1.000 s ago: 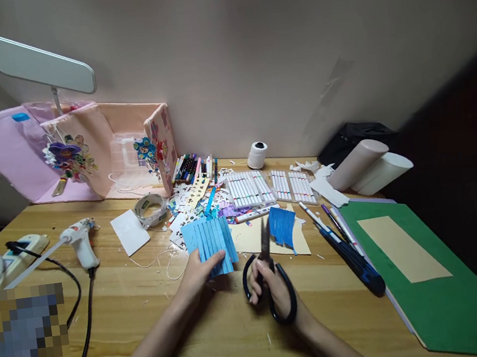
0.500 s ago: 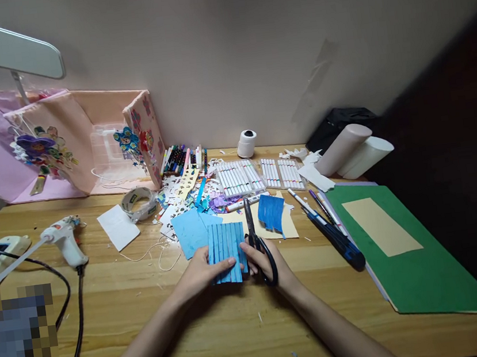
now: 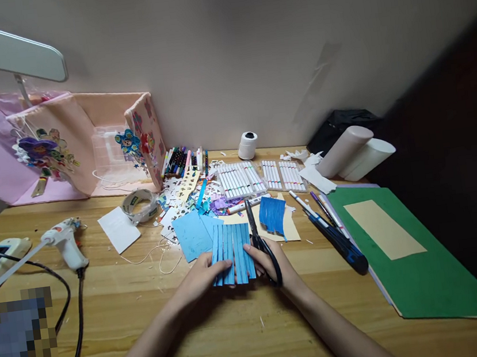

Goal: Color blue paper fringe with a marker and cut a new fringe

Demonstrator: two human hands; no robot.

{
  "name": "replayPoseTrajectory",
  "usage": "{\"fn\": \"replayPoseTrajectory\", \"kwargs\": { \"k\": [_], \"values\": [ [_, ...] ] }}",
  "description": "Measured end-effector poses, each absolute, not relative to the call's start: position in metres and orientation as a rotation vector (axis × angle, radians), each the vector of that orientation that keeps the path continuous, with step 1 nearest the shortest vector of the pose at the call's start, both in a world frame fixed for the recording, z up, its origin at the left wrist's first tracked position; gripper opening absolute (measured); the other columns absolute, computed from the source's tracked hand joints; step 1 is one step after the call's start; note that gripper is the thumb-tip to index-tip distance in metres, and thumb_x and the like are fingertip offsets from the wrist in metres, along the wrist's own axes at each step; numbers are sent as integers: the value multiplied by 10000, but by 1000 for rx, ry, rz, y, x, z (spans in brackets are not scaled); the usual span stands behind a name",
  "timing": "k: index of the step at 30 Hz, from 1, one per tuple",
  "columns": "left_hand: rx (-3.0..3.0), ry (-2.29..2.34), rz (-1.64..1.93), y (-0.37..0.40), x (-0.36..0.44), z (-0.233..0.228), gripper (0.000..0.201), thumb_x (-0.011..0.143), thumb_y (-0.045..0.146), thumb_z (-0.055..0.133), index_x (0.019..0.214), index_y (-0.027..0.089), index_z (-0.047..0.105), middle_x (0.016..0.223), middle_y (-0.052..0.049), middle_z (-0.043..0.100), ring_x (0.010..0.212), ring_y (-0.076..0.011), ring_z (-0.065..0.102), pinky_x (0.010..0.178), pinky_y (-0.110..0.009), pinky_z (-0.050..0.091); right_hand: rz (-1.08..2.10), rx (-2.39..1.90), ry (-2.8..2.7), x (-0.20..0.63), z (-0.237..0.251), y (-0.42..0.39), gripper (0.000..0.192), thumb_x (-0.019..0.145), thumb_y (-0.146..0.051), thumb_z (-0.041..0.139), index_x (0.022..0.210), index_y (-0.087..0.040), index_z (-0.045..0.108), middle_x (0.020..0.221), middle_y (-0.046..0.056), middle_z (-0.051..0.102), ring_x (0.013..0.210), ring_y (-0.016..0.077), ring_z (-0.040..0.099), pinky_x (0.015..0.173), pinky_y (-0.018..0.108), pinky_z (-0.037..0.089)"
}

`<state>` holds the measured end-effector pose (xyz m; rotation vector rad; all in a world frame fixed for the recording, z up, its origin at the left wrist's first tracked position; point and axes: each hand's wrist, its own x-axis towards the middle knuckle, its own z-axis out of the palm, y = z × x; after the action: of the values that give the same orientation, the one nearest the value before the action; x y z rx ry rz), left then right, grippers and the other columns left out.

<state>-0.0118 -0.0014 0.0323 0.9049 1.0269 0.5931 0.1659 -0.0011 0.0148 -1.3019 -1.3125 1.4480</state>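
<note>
Since a moment before, both hands had drawn together over the wooden desk (image 3: 249, 339). Left hand (image 3: 198, 277) pinched the fringed blue paper (image 3: 232, 253), flat and slit into strips; right hand (image 3: 270, 260), fingers curled, gripped black scissors (image 3: 261, 244) at its right edge.

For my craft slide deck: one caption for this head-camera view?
Left hand holds slit blue paper while right hand grips black scissors beside it.

A pixelated block (image 3: 19, 350) hides the desk's near-left corner; the lamp (image 3: 0, 48) is cut off at the left edge, the scissors' handles (image 3: 270, 264) sit hidden under the right hand (image 3: 275, 264)
</note>
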Motion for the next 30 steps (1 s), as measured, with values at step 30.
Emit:
{"fn": "replayPoseTrajectory", "kwargs": {
  "k": [30],
  "values": [
    [811, 1035, 588, -6, -5, 16, 399, 532, 342, 828, 812, 85, 706, 709, -93, 702, 601, -171, 620, 602, -267, 484, 1551, -1198, -1321, 159, 15, -8, 374, 810, -494, 564, 648, -185, 428, 451, -72, 415, 394, 74, 385, 402, 196, 298]
  ]
}}
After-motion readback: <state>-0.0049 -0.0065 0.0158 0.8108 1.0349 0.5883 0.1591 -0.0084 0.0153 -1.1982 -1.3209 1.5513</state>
